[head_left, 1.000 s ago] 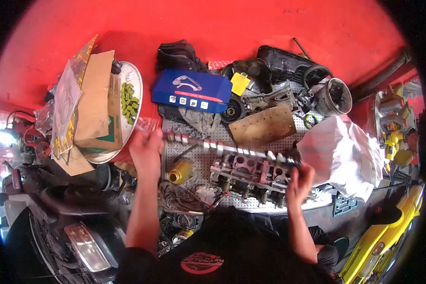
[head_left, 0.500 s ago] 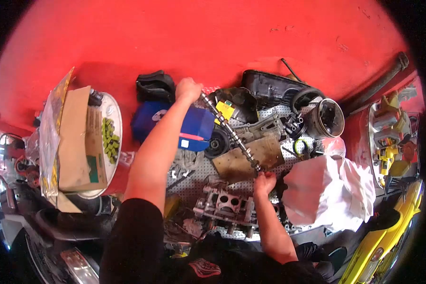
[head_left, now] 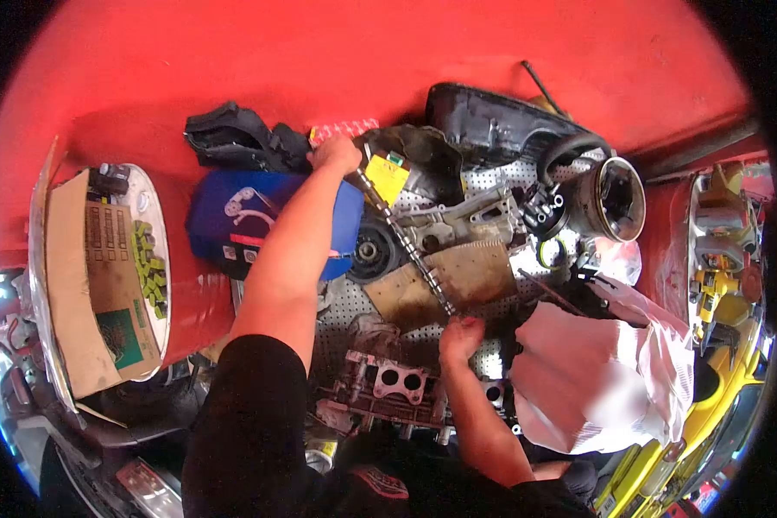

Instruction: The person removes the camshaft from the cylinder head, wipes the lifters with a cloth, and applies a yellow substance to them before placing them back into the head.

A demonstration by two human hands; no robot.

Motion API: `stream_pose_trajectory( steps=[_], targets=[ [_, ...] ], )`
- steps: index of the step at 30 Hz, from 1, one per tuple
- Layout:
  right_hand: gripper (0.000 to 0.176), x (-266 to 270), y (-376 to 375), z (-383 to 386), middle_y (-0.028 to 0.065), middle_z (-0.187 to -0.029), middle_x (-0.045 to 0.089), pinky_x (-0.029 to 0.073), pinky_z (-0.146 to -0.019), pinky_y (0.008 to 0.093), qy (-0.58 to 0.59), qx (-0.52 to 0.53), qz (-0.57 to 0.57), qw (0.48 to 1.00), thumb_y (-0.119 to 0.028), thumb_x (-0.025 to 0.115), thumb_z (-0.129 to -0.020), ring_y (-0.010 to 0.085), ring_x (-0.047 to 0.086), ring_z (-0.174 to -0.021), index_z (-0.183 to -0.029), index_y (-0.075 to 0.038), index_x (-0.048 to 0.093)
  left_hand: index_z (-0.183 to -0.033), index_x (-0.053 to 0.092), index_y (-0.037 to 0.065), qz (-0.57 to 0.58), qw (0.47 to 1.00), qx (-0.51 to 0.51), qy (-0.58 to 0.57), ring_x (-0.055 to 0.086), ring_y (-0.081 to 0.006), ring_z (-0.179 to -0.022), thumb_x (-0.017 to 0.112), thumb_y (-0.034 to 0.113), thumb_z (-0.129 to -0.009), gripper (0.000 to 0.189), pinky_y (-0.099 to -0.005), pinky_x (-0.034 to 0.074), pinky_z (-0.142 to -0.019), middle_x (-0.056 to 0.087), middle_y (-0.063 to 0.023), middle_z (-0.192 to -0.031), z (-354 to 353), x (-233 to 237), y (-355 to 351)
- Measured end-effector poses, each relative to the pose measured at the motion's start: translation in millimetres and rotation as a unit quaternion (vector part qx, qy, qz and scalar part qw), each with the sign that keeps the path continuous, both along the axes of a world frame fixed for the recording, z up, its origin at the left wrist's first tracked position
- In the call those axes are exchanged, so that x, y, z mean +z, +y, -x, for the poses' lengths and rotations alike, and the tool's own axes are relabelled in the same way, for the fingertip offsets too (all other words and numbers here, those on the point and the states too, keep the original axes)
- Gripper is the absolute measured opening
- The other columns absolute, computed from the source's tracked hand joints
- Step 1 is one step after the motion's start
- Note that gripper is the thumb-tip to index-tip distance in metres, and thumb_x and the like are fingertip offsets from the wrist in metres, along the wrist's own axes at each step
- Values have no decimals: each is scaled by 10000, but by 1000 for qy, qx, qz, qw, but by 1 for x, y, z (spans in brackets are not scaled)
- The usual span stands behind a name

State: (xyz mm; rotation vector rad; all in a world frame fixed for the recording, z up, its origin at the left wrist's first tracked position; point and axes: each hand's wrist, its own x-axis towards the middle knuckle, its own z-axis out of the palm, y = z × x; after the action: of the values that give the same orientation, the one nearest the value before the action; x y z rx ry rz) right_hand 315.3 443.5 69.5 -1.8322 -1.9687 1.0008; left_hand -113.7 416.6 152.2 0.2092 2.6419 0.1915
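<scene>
A metal camshaft (head_left: pixel 406 244) with lobes along its length slants across the view, raised over the bench. My left hand (head_left: pixel 335 155) is closed around its far upper end, close to the red wall. Its near lower end sits in my closed right hand (head_left: pixel 462 338). Below the shaft lies a brown, dirty flat piece (head_left: pixel 445 281). A cylinder head (head_left: pixel 397 384) rests close in front of me, left of my right forearm. Beside the shaft's upper part are a yellow label (head_left: pixel 387 179) and a dark round pulley (head_left: pixel 369 250).
A blue case (head_left: pixel 224 211) stands left on the perforated bench (head_left: pixel 337 321). Further back is a black oil pan (head_left: pixel 483 125). A metal cylinder (head_left: pixel 617 198) and crumpled white paper (head_left: pixel 570 371) are on the right. A cardboard box (head_left: pixel 69 285) stands far left.
The view has shifted, with the back of the bench appearing higher and closer. Both hands still hold the camshaft by its ends, and both appear slightly further left.
</scene>
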Motion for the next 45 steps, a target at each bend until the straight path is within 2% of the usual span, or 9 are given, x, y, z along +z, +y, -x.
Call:
stream_pose_trajectory(
  steps=[9,12,14,17,19,26,31,39,45],
  targets=[
    [238,14,1,9,211,-830,590,441,-747,463,15,-13,40,999,-150,667,-742,368,553,-789,-850,9,525,-1095,659,47,-42,974,-220,13,612,-368,-1043,623,333,-783,425,-419,480,-915,638,-240,-1080,-15,9,-5],
    [218,-50,23,-7,192,-831,604,463,-693,442,-80,173,-40,981,-213,641,-785,335,570,-774,-860,-13,597,-1228,570,61,-168,967,-136,133,628,-347,-1036,660,336,-816,504,-396,485,-906,664,-180,-1088,-61,70,-19],
    [184,-14,34,-7,117,-754,586,468,-577,398,9,183,167,969,-198,669,-776,250,556,-672,-875,-47,631,-1138,604,43,-454,868,-86,180,680,-295,-923,671,274,-830,391,-373,526,-793,696,-172,-969,-111,91,-56],
    [264,73,32,-12,52,-834,593,492,-538,336,135,100,239,956,-182,693,-782,168,564,-675,-1008,-61,629,-1138,593,-8,-557,825,29,92,675,-185,-841,679,166,-856,343,-297,514,-789,708,-117,-950,-227,159,-125],
    [381,143,20,-29,86,-1126,593,517,-727,310,181,69,259,946,-153,676,-811,180,593,-914,-1154,-21,576,-1127,588,-5,-432,876,-1,212,658,-149,-834,668,138,-868,306,-289,509,-783,700,-112,-942,-289,155,-183],
    [198,211,-49,-172,76,-951,648,483,-731,246,236,137,145,951,-83,577,-900,120,605,-820,-1082,-6,589,-895,560,48,-393,908,140,40,561,-113,-608,680,81,-846,134,-280,472,-575,604,-18,-710,-488,49,-281],
    [165,194,-111,-239,91,-906,661,520,-641,259,162,101,174,966,-108,558,-920,139,658,-773,-1015,15,612,-934,545,68,-279,958,37,50,645,-367,-718,711,222,-797,265,-461,502,-630,647,-157,-744,-506,43,-250],
    [285,178,-119,-299,102,-958,657,511,-599,280,164,68,282,943,-228,562,-947,182,668,-740,-1111,5,557,-856,537,52,-318,938,21,137,656,-276,-607,677,183,-840,193,-388,495,-558,653,-119,-693,-513,20,-249],
    [409,107,-79,-333,127,-1012,660,526,-624,326,162,24,346,924,-354,508,-965,216,672,-772,-1216,-30,503,-891,587,44,-394,919,-7,-9,673,-328,-744,652,198,-838,175,-420,514,-658,669,-168,-775,-579,10,-269]
  ],
)
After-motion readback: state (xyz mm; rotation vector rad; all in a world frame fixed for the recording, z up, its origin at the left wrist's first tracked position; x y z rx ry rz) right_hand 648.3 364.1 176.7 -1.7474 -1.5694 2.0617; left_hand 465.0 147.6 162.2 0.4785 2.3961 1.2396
